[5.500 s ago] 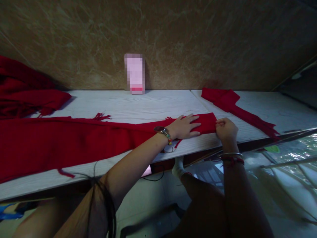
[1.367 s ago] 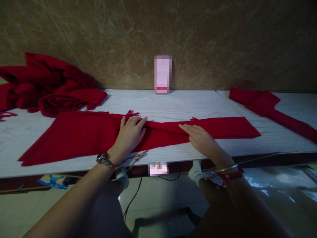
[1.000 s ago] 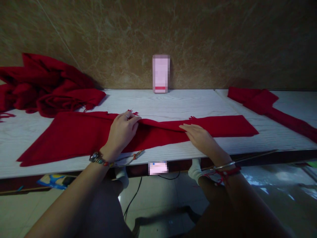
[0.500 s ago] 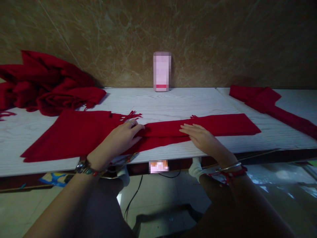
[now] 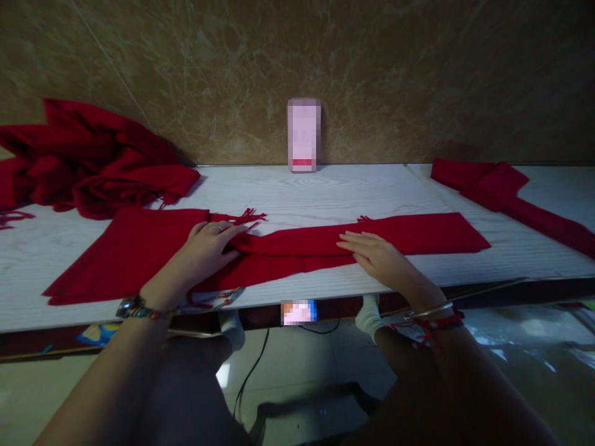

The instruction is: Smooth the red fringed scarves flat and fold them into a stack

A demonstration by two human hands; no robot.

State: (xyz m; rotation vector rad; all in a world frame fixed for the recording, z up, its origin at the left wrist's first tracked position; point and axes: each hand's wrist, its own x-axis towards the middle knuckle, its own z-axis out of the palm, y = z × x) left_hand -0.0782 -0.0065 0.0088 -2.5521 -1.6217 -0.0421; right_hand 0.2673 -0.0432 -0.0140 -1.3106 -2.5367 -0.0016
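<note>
A red fringed scarf (image 5: pixel 297 243) lies lengthwise along the white wood-grain tabletop. Its right part is folded into a narrow strip, while the left part spreads wider. My left hand (image 5: pixel 209 244), with a ring on one finger, rests on the scarf where the strip meets the wide part, fingers stretched and thumb apart. Flat on the strip's right half lies my right hand (image 5: pixel 369 253), its fingers extended. Loose tassels (image 5: pixel 248 216) stick out just beyond my left fingertips. Bracelets circle both wrists.
Crumpled red cloth (image 5: pixel 106 161) is heaped at the back left. Another folded red scarf (image 5: pixel 493 189) lies at the right. A pale, blurred-out upright object (image 5: pixel 304 135) leans against the marbled wall (image 5: pixel 372 74). Below the table edge, a black cable (image 5: pixel 253 365) runs across the floor.
My left hand has slid leftward along the scarf, uncovering more of the folded strip. My right hand stays in the same place.
</note>
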